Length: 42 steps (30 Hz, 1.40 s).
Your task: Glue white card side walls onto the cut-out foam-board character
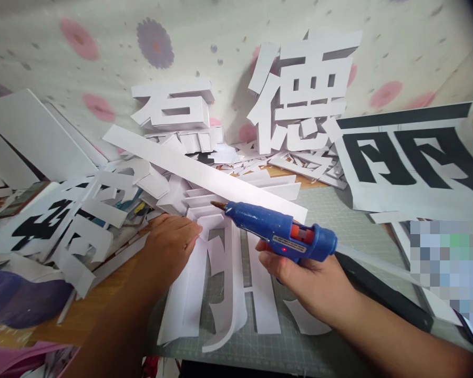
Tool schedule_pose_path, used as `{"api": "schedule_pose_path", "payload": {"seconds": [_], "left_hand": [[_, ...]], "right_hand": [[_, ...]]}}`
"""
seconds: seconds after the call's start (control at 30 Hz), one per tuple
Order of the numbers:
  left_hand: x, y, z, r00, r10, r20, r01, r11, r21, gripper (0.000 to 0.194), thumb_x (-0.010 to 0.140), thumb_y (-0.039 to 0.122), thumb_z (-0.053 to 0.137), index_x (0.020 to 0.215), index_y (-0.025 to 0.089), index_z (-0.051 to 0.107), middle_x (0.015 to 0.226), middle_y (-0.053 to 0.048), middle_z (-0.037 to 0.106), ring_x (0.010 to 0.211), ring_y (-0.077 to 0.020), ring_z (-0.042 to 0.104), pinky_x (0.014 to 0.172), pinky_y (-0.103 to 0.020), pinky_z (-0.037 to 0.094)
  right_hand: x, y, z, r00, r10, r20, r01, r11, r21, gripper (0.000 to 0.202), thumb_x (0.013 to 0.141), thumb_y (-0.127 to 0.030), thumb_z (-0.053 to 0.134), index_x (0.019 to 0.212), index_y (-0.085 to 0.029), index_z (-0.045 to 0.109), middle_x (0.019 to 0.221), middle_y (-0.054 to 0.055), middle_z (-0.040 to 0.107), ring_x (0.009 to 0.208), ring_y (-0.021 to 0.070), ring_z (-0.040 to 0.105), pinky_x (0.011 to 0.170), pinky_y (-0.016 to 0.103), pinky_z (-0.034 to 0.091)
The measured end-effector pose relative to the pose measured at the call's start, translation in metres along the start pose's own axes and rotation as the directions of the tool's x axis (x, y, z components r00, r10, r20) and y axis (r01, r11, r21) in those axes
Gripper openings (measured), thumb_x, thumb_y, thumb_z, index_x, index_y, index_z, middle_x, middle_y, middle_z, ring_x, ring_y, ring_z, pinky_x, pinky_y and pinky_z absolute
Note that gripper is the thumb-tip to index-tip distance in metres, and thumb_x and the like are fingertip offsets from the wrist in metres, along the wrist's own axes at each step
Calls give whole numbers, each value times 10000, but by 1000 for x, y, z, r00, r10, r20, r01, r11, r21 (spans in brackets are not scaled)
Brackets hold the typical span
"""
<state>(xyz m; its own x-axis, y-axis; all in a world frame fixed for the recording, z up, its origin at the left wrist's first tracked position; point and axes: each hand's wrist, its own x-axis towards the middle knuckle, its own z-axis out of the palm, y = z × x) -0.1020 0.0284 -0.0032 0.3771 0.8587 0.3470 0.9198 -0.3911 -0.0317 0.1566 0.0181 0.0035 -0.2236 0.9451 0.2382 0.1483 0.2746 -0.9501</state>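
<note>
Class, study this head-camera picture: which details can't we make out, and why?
All in the head view:
- Trigger of the glue gun: hidden by the right hand.
- Print on the gun's label: too small.
- Part of the white letter under the left hand: covered by it.
- Pixelated patch: contents blurred out.
- Purple item: cut off by the left edge.

The glue gun (256, 219) is glossy plastic; the character (237, 294), smooth matt board, perhaps foam.

Single head-worn view, facing forward and down, close over the cutting mat (327, 206), flowered sheet (220, 29) beyond
</note>
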Motion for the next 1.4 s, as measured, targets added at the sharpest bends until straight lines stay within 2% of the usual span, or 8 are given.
{"api": "schedule_pose_path", "payload": {"seconds": [0.1, 0.3, 0.53, 0.73, 0.87, 1.03, 1.4], "left_hand": [[1, -1, 0, 1000, -2, -12, 2, 999, -33, 238, 848, 142, 462, 722, 208, 652, 745, -35, 686, 730, -230, 595, 809, -383, 357], [1, 1, -1, 999, 45, -21, -44, 999, 13, 222, 852, 140, 465, 736, 218, 638, 751, -29, 689, 739, -225, 603, 827, -381, 366], [-4, 1, 1, 1000, 19, 2, -19, 996, 91, 142, 883, 165, 509, 875, 225, 637, 923, -17, 736, 816, -229, 648, 829, -397, 307], [-3, 0, 0, 1000, 23, 20, -26, 991, 131, 177, 910, 168, 480, 851, 214, 639, 878, 5, 741, 795, -210, 655, 821, -389, 317], [-3, -1, -1, 998, 50, 41, -56, 986, 159, 121, 901, 149, 529, 881, 206, 633, 871, 10, 736, 789, -196, 664, 827, -386, 331], [-3, -2, 1, 998, 55, -18, -52, 987, 153, 79, 883, 154, 582, 859, 199, 643, 778, 6, 722, 719, -194, 651, 834, -396, 338], [-3, -4, 10, 994, 29, -104, -18, 994, 111, 75, 875, 197, 587, 827, 213, 642, 772, 1, 733, 681, -200, 651, 862, -420, 336]], "right_hand": [[0, 1, 0, 1000, -8, 7, 8, 1000, -7, 175, 768, -321, 538, 637, -210, 576, 671, 19, 620, 592, 162, 591, 516, 276, 489], [-2, 1, -1, 1000, -7, 4, 7, 999, -40, 189, 786, -329, 540, 645, -215, 593, 717, 33, 637, 641, 184, 617, 542, 291, 503], [-2, -1, -1, 999, 35, 16, -35, 999, -15, 144, 770, -321, 554, 683, -217, 602, 716, 38, 651, 644, 197, 623, 564, 308, 516], [-2, -2, 0, 997, 83, -4, -83, 996, -34, 170, 740, -348, 537, 647, -216, 589, 719, 41, 661, 643, 194, 636, 548, 296, 518], [-2, -1, 0, 999, 39, 0, -39, 998, -44, 194, 748, -327, 514, 594, -212, 541, 710, 54, 655, 636, 203, 635, 562, 318, 516], [-2, -1, 1, 1000, 4, 9, -4, 999, -43, 192, 759, -313, 516, 595, -214, 520, 725, 55, 654, 655, 208, 637, 569, 320, 507], [-2, -1, 1, 1000, -9, 6, 9, 1000, 0, 171, 748, -305, 522, 604, -225, 476, 665, 39, 622, 609, 203, 624, 545, 318, 492]]}}
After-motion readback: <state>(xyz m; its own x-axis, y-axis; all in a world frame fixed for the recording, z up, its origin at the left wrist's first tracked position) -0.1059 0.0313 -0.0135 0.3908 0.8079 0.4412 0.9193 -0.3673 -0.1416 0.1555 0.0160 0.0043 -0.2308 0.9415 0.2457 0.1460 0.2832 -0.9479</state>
